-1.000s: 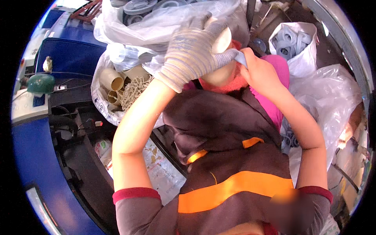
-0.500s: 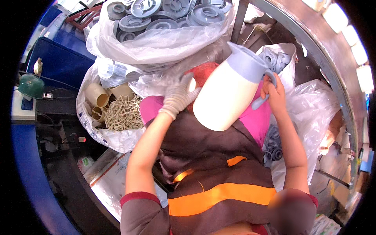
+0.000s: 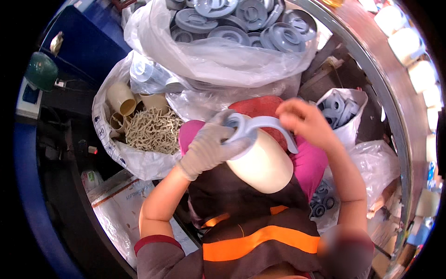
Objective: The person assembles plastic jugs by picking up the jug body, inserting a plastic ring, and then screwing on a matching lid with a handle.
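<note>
Head view: left hand (image 3: 206, 146) clasped the jug (image 3: 265, 162) round its top (image 3: 245, 139) — right hand (image 3: 304, 120), half-curled, empty, hovered beside the handle (image 3: 270, 122).

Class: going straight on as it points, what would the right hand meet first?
The right hand would probably meet the blue-grey handle of the jug first, though depth is unclear.

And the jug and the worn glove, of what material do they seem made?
The jug is probably hard plastic: smooth cream body, soft sheen. The glove looks like knitted fabric: matte, creased around the wrist, fibre unclear.
</note>
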Action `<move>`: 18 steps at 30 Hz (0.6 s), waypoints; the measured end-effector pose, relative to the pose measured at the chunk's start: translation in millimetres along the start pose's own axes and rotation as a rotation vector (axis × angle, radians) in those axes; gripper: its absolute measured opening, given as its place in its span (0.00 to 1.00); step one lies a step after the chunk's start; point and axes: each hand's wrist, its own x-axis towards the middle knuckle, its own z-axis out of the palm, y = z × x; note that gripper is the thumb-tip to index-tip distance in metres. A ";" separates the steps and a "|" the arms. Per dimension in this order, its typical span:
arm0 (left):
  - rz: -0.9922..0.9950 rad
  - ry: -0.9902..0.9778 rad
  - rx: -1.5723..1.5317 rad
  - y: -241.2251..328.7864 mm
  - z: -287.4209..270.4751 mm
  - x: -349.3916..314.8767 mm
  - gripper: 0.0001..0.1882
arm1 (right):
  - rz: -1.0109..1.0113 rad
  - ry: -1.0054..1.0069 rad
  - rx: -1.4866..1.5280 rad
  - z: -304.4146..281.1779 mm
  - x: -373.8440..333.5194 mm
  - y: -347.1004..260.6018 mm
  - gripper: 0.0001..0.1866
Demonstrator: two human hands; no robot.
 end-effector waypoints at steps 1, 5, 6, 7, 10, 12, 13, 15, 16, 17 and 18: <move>-0.089 0.110 -0.163 -12.4 -3.7 -8.7 0.19 | 0.012 0.080 0.014 -5.8 22.9 1.8 0.10; -0.309 0.413 -0.765 -57.8 -11.2 -47.4 0.23 | -0.219 0.130 -0.064 -22.1 156.3 20.5 0.17; -0.357 0.477 -0.990 -65.2 -11.6 -56.9 0.25 | -0.272 0.211 -0.127 -22.4 192.7 26.9 0.19; -0.384 0.558 -1.049 -71.1 -11.9 -65.1 0.25 | -0.287 0.355 -0.254 -19.8 228.7 33.5 0.21; -0.394 0.777 -1.077 -81.8 -14.2 -81.8 0.29 | 0.191 0.404 -0.253 -19.1 294.4 54.2 0.26; -0.394 0.876 -1.136 -87.2 -17.8 -87.8 0.29 | 0.317 0.330 0.102 -22.4 310.3 62.7 0.28; -0.386 0.919 -1.168 -90.2 -20.2 -89.8 0.29 | 0.336 0.336 0.241 -24.3 311.2 64.2 0.27; -0.329 0.950 -1.200 -95.7 -23.2 -92.7 0.29 | 0.353 0.350 0.444 -30.5 303.4 59.5 0.25; -0.303 0.974 -1.239 -98.6 -24.4 -93.6 0.29 | 0.295 0.266 0.490 -31.0 298.2 54.0 0.24; -0.292 1.006 -1.279 -100.8 -24.9 -94.6 0.29 | 0.247 0.240 0.550 -30.1 293.1 46.2 0.22; -0.251 1.019 -1.267 -102.5 -25.4 -96.2 0.29 | 0.162 0.153 0.614 -26.6 287.4 37.8 0.21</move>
